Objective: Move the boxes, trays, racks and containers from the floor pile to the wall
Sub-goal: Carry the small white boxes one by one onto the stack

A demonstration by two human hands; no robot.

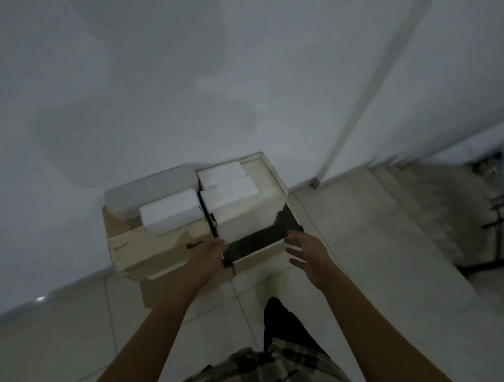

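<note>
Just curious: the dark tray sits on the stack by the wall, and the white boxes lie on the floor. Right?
Not quite: the head view shows the white boxes on the stack, beside the tray, not on the floor.

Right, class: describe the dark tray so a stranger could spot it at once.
Find the stack of boxes against the white wall. On its near right edge lies the dark tray. Everything around it is white or tan.

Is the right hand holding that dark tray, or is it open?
Open. The right hand shows straight, spread fingers beside the dark tray, curled round nothing.
</note>
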